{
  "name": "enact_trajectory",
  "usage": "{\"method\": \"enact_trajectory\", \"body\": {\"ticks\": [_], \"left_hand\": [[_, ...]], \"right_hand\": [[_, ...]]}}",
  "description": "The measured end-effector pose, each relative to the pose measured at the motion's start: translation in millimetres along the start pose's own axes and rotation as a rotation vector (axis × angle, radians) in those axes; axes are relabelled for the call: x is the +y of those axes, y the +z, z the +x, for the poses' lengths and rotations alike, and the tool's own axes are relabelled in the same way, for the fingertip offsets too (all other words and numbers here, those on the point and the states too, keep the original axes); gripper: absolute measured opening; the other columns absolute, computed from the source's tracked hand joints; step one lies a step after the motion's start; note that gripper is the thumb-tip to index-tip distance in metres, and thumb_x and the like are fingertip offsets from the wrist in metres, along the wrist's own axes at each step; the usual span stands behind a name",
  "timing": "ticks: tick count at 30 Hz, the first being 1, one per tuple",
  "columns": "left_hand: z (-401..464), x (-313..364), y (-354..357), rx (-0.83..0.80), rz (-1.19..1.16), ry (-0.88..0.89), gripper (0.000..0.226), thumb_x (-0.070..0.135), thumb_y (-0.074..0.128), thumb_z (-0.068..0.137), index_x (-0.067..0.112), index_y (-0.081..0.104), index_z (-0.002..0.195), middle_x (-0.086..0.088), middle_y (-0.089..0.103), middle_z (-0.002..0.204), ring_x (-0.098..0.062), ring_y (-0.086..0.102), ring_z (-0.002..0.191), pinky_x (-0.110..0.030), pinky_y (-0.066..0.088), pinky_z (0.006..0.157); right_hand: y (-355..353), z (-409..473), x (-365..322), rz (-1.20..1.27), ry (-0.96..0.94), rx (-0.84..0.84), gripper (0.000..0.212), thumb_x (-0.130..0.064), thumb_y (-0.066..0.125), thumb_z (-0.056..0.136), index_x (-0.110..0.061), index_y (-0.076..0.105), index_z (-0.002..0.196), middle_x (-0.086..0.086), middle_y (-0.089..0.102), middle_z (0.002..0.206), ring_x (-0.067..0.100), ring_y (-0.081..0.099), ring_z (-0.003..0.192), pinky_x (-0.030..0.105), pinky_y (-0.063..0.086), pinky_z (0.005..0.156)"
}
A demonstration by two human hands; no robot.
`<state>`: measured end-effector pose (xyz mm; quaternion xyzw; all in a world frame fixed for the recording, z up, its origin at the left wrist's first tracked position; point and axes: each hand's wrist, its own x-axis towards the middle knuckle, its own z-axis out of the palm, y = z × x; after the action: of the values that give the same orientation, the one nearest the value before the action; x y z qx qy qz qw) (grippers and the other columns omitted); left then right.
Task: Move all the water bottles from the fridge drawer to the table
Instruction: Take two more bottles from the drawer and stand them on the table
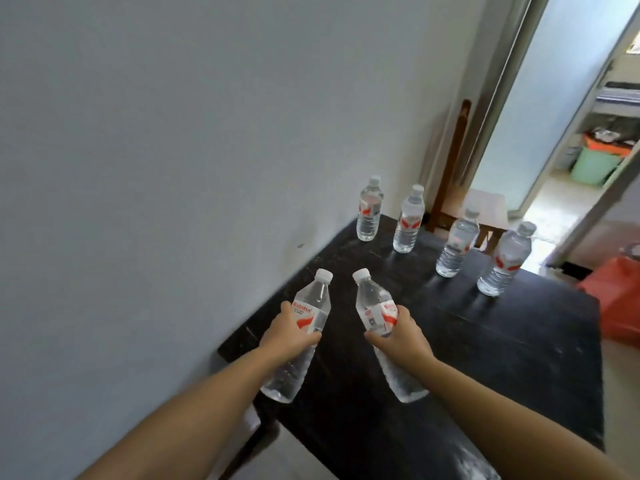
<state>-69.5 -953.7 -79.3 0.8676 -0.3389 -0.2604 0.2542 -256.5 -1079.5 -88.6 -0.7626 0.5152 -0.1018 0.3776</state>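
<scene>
While four bottles [408,220] already stand upright on the bench [519,358] beyond my hands, my left hand [287,336] grips one bottle [310,306] and my right hand [403,336] grips another [375,306], both above the bench, unplaced. Fridge drawer not visible; remaining count unknown.

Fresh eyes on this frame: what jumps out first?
Two water bottles held out front, one gripped by the left hand and one by the right hand, both above the black table. Behind them, four more bottles stand upright along the table's far edge, beside an open doorway.
</scene>
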Motion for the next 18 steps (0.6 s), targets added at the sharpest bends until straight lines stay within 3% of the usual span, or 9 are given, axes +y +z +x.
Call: {"method": "enact_trajectory", "body": {"ticks": [4,7,14,18], "left_hand": [[64.6,9.1,-30.6,-0.043,-0.025,0.097,0.073,0.037,0.074,0.074,0.012,0.030,0.127,-0.007,0.057,0.117,-0.026,0.059,0.106,-0.035,0.048,0.089],[101.6,15.3,-40.0,-0.068,-0.057,0.133,0.070,0.031,0.075,0.074,0.011,0.030,0.124,-0.006,0.058,0.104,-0.022,0.057,0.093,-0.032,0.046,0.079],[173.1,50.1,-27.5,-0.093,-0.172,0.194,0.063,0.019,0.081,0.067,0.013,0.045,0.118,-0.007,0.061,0.114,-0.025,0.060,0.104,-0.026,0.043,0.079],[211.1,72.4,-11.0,-0.088,-0.178,0.207,0.068,0.025,0.085,0.061,0.014,0.047,0.117,-0.010,0.055,0.116,-0.026,0.060,0.104,-0.030,0.050,0.085]], "right_hand": [[12.2,35.3,-29.2,0.205,0.159,0.091,0.059,-0.033,0.078,0.076,-0.016,0.036,0.115,0.003,0.057,0.111,0.018,0.057,0.092,0.032,0.047,0.076],[16.9,55.5,-43.3,0.316,0.244,0.156,0.066,-0.027,0.079,0.077,-0.009,0.034,0.121,0.004,0.053,0.109,0.020,0.054,0.093,0.031,0.044,0.076],[18.1,107.9,-41.1,0.441,0.304,0.299,0.069,-0.017,0.079,0.075,-0.011,0.034,0.127,0.004,0.055,0.108,0.022,0.055,0.095,0.031,0.043,0.082],[8.9,141.5,-33.4,0.489,0.316,0.374,0.068,-0.014,0.080,0.072,-0.013,0.038,0.126,0.002,0.057,0.105,0.022,0.058,0.097,0.031,0.043,0.083]]}}
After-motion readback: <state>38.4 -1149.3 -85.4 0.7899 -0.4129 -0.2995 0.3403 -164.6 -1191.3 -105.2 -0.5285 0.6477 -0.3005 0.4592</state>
